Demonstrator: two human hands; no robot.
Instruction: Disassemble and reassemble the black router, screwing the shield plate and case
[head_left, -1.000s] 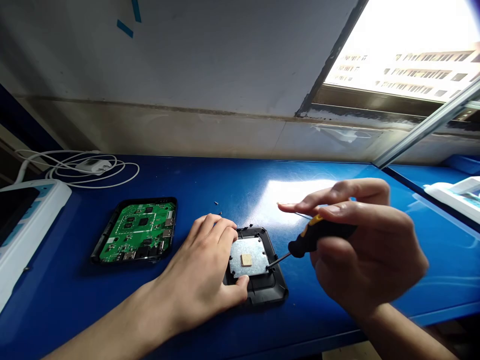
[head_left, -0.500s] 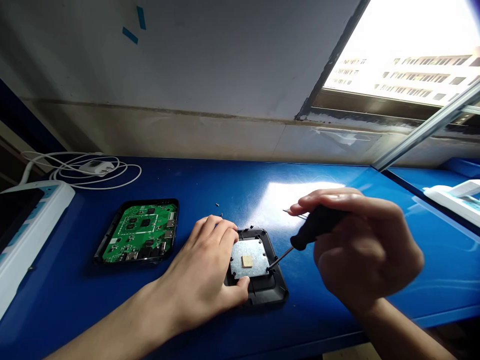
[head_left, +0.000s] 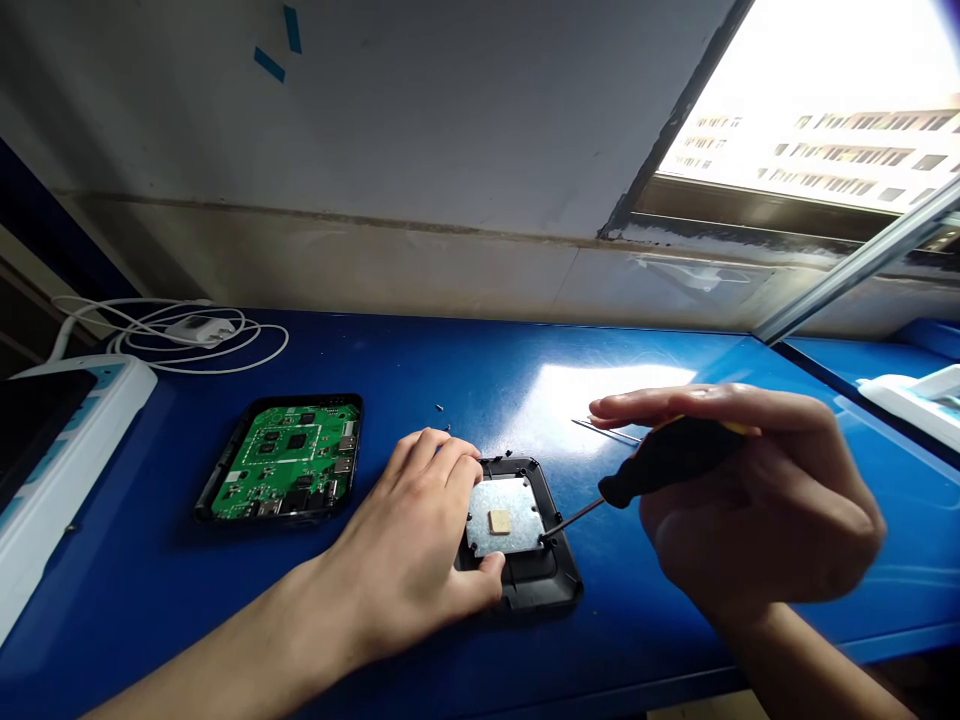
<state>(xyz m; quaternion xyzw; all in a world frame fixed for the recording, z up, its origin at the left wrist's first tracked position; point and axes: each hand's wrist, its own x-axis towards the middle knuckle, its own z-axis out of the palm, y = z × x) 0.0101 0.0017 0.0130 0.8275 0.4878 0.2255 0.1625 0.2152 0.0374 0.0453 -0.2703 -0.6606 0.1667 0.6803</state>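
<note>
Casing half (head_left: 551, 588): my left hand (head_left: 416, 510) clamps its left, right hand (head_left: 780, 510) grips screwdriver (head_left: 667, 460) opposite; likely screw-turning, next needing steadiness.

Grey wall (head_left: 450, 120), blue tbl (head_left: 390, 365), brt window (head_left: 840, 70) upper R.

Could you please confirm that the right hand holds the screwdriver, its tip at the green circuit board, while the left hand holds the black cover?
Not quite: the head view shows the tip at a corner of the metal plate, not the circuit board. The right hand does hold the screwdriver, and the left hand the cover.
</note>
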